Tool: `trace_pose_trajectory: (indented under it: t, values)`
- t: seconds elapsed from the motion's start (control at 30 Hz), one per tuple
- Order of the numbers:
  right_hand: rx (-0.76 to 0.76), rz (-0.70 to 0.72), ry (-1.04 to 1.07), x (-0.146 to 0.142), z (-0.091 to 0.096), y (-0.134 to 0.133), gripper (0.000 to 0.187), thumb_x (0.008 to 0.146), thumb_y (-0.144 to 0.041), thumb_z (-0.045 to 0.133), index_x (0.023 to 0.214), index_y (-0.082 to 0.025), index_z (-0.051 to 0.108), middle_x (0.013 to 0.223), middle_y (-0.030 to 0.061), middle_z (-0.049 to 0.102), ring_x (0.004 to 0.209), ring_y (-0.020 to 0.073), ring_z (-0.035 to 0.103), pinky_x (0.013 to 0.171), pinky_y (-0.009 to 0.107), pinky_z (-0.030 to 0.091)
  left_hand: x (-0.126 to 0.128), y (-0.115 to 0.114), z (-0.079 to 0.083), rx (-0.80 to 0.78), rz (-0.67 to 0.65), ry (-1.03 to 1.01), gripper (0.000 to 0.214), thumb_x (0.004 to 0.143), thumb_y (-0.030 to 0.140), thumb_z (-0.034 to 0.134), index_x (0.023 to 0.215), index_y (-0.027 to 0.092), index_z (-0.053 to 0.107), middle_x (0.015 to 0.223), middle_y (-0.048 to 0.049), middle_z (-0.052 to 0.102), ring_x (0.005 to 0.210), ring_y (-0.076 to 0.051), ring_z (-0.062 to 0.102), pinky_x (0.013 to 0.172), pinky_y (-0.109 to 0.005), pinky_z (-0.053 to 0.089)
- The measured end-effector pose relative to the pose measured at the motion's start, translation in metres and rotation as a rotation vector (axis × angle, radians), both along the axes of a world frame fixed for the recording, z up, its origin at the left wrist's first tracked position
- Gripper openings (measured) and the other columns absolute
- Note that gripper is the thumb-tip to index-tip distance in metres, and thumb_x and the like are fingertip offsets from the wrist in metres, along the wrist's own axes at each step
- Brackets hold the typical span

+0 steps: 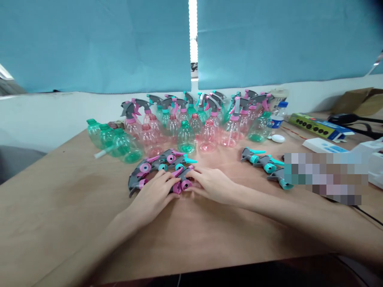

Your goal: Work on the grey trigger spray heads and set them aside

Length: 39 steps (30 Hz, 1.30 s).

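Three teal-ringed spray heads [267, 165] lie right of centre; three open green bottles [107, 136] sit left of centre; behind the brown tabletop [74, 223] rises a white wall [89, 107] with blue blinds [104, 48]; mid-frame, the left hand [157, 187] curls around one pink-ringed spray head [177, 187]; the right hand [217, 183] pinches a second spray head [186, 184] just beside it.

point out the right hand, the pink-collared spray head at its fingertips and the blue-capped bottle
Right hand [214, 184]: head view, on the back of the hand.
Pink-collared spray head [185, 176]: head view, on its grey body.
Blue-capped bottle [277, 121]: head view, on its label.
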State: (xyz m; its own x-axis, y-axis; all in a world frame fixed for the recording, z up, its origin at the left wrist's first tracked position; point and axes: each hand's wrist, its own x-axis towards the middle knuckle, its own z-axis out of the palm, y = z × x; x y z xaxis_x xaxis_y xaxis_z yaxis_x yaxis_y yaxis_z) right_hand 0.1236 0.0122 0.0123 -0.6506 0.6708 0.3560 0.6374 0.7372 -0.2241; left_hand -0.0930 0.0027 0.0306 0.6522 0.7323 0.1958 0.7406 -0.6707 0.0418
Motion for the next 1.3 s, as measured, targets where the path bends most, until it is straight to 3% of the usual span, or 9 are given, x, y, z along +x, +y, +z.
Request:
trace_pose_trajectory:
  t: [0.23,0.37,0.47,0.57,0.77,0.9,1.0,1.13,1.3]
  values:
    - [-0.044,-0.002,0.016,0.003,-0.002,0.007,0.021,0.096,-0.034,0.044,0.101,-0.020,0.059,0.099,0.0053,0.062,0.081,0.0158,0.060,0.064,0.026,0.043,-0.016,-0.014,0.016,0.004,0.055,-0.123,0.019,0.089,0.028,0.054,0.105,0.022,0.062,0.101,-0.0036,0.065,0.096,-0.025,0.055,0.082,-0.038,0.047]
    - [-0.038,-0.005,0.030,-0.002,-0.004,0.007,0.021,0.095,-0.033,0.046,0.098,-0.019,0.061,0.098,0.0058,0.063,0.083,0.0169,0.061,0.063,0.026,0.044,-0.027,-0.024,0.025,0.116,0.091,-0.284,0.017,0.086,0.035,0.057,0.100,0.027,0.063,0.086,-0.0003,0.065,0.085,-0.023,0.057,0.068,-0.031,0.047]
    - [-0.045,0.001,0.044,-0.007,-0.004,0.008,0.021,0.094,-0.031,0.047,0.099,-0.018,0.063,0.095,0.0070,0.065,0.086,0.0196,0.062,0.063,0.028,0.045,-0.019,-0.033,0.030,0.171,0.104,-0.408,0.020,0.081,0.040,0.063,0.096,0.027,0.064,0.073,0.0004,0.061,0.064,-0.018,0.053,0.053,-0.027,0.042]
    - [-0.126,0.052,0.120,-0.003,0.000,0.009,0.019,0.092,-0.027,0.052,0.104,-0.016,0.061,0.092,0.0068,0.068,0.083,0.0196,0.064,0.066,0.030,0.048,0.002,-0.041,0.032,0.141,0.102,-0.453,0.021,0.081,0.039,0.063,0.099,0.027,0.063,0.073,0.0019,0.060,0.056,-0.014,0.048,0.053,-0.026,0.041]
    - [-0.369,0.097,0.398,0.049,0.014,0.006,0.019,0.087,-0.018,0.054,0.106,-0.019,0.059,0.095,0.0032,0.070,0.077,0.0134,0.066,0.067,0.027,0.053,0.055,-0.038,0.012,0.024,-0.030,-0.501,0.023,0.083,0.026,0.065,0.105,0.025,0.062,0.088,-0.0007,0.063,0.081,-0.018,0.057,0.069,-0.028,0.048]
    - [-0.350,-0.115,0.504,0.088,0.012,0.007,0.021,0.086,-0.018,0.054,0.106,-0.017,0.057,0.091,0.0052,0.069,0.076,0.0143,0.065,0.065,0.027,0.052,0.088,-0.024,-0.009,-0.023,-0.143,-0.522,0.025,0.084,0.017,0.062,0.109,0.023,0.061,0.097,-0.0030,0.063,0.091,-0.019,0.057,0.082,-0.032,0.048]
    - [-0.299,-0.232,0.559,0.103,0.004,0.010,0.019,0.083,-0.014,0.053,0.102,-0.016,0.056,0.087,0.0052,0.067,0.076,0.0150,0.064,0.063,0.027,0.052,0.109,-0.008,-0.021,-0.062,-0.162,-0.534,0.027,0.083,0.014,0.064,0.108,0.022,0.060,0.098,-0.0031,0.063,0.092,-0.020,0.057,0.083,-0.033,0.048]
    - [-0.227,-0.276,0.496,0.107,-0.012,0.015,0.020,0.083,-0.011,0.050,0.102,-0.018,0.054,0.085,0.0040,0.066,0.072,0.0150,0.063,0.061,0.026,0.051,0.124,0.012,-0.031,-0.151,-0.121,-0.483,0.027,0.080,0.015,0.068,0.105,0.021,0.061,0.099,-0.0024,0.062,0.096,-0.022,0.056,0.082,-0.033,0.048]
    - [-0.155,-0.331,0.367,0.104,-0.030,0.016,0.031,0.083,-0.011,0.050,0.114,-0.016,0.050,0.085,0.0053,0.064,0.074,0.0185,0.062,0.067,0.033,0.051,0.123,0.020,-0.035,-0.252,-0.062,-0.440,0.034,0.078,0.020,0.071,0.110,0.024,0.061,0.107,-0.0023,0.062,0.104,-0.024,0.055,0.089,-0.038,0.045]
